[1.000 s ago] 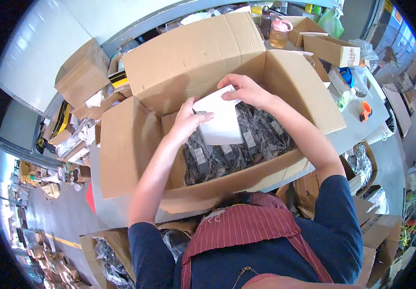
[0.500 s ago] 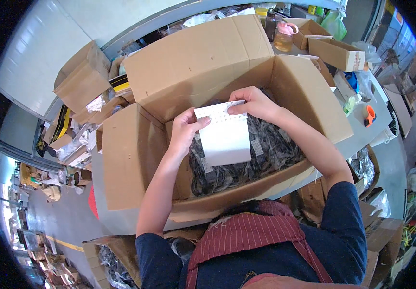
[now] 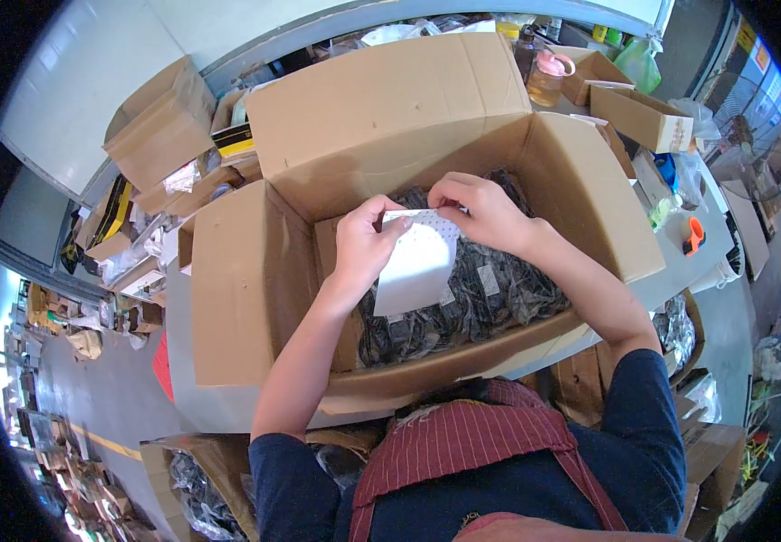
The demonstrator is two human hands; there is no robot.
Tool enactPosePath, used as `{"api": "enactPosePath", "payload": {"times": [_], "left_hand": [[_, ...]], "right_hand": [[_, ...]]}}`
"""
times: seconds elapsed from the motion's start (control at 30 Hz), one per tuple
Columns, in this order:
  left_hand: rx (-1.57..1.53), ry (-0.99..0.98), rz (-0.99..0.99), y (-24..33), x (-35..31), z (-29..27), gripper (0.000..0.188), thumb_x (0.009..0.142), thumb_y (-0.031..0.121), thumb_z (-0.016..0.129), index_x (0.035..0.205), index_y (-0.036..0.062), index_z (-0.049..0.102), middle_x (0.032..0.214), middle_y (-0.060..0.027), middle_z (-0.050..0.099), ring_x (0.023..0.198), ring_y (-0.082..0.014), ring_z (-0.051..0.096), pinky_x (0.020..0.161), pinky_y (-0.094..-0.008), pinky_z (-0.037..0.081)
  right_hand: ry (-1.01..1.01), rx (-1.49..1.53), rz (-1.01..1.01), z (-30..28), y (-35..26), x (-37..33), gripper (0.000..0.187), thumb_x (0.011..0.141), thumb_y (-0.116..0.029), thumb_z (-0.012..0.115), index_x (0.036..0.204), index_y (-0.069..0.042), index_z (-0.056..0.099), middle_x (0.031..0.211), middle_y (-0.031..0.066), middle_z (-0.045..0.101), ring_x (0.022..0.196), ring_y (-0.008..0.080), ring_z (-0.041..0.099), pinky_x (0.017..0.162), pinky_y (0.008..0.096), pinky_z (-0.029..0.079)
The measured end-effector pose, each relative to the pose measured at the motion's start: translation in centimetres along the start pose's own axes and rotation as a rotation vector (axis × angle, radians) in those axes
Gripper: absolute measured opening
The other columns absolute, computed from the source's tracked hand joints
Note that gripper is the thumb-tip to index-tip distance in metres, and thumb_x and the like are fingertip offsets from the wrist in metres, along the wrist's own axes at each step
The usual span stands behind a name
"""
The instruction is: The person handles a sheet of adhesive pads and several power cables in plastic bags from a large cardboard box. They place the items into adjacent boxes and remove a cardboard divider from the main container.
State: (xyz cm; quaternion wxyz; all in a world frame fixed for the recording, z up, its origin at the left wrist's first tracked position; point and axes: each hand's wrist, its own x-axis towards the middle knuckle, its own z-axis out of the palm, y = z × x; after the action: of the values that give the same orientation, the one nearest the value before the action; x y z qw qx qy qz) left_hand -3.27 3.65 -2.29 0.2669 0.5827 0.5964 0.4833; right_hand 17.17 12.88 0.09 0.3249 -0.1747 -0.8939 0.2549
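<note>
A white printed sheet [image 3: 416, 266] hangs above the open carton, its upper edge held between both hands. My left hand [image 3: 363, 237] pinches the top left corner with thumb and fingers. At the top right corner, my right hand [image 3: 482, 211] grips the same sheet with bent fingers. Small rows of print show near the sheet's top. Below it, the large cardboard carton [image 3: 237, 287] holds many black items in clear plastic bags [image 3: 521, 294], some with white labels. What exactly the bags contain I cannot make out. The sheet hides part of them.
The carton's flaps stand out on the far, left and right sides. An orange tape roll [image 3: 695, 237] and a pink-lidded jug [image 3: 548, 79] stand on the grey table [image 3: 670, 271]. More cartons [image 3: 160, 117] are heaped at the left.
The sheet has shifted slightly left and tilted, its lower end swinging left. My right hand has come closer to my left hand. My view has shifted slightly.
</note>
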Motion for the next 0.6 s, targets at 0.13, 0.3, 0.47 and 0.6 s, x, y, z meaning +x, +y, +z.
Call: {"api": "enactPosePath", "payload": {"times": [0.13,0.3,0.47,0.6], "left_hand": [[-0.006,0.029,-0.005,0.4,-0.2,0.3,0.014,0.080,0.007,0.075,0.091,0.0007,0.068,0.073,-0.0065,0.069,0.066,-0.0082,0.061,0.063,-0.0264,0.049],[-0.139,-0.011,-0.092,-0.4,-0.3,0.6,0.014,0.079,0.005,0.075,0.089,-0.0007,0.068,0.075,-0.0049,0.069,0.068,-0.0077,0.060,0.063,-0.0254,0.048],[-0.377,-0.069,-0.197,-0.6,-0.3,0.7,0.013,0.078,0.004,0.075,0.087,-0.0019,0.067,0.076,-0.0040,0.068,0.068,-0.0081,0.059,0.062,-0.0239,0.046],[-0.449,-0.084,-0.246,-0.1,-0.3,0.8,0.012,0.079,0.003,0.074,0.087,-0.0015,0.066,0.077,-0.0041,0.066,0.067,-0.0087,0.058,0.063,-0.0240,0.046]], "right_hand": [[0.024,-0.104,-0.112,0.6,0.3,-0.1,0.012,0.080,0.002,0.063,0.091,-0.002,0.059,0.087,0.0132,0.060,0.083,0.0330,0.061,0.071,0.0401,0.051],[0.036,-0.183,-0.124,1.0,-0.2,-0.2,0.014,0.079,0.003,0.062,0.092,-0.002,0.059,0.088,0.0131,0.060,0.086,0.0339,0.061,0.073,0.0411,0.051],[0.032,-0.226,-0.112,1.1,-0.2,-0.4,0.015,0.078,0.004,0.062,0.091,-0.001,0.058,0.089,0.0132,0.059,0.087,0.0349,0.060,0.075,0.0420,0.051],[0.024,-0.210,-0.103,1.1,-0.1,-0.4,0.015,0.078,0.003,0.062,0.091,-0.001,0.058,0.089,0.0134,0.059,0.087,0.0353,0.060,0.075,0.0422,0.051]]}}
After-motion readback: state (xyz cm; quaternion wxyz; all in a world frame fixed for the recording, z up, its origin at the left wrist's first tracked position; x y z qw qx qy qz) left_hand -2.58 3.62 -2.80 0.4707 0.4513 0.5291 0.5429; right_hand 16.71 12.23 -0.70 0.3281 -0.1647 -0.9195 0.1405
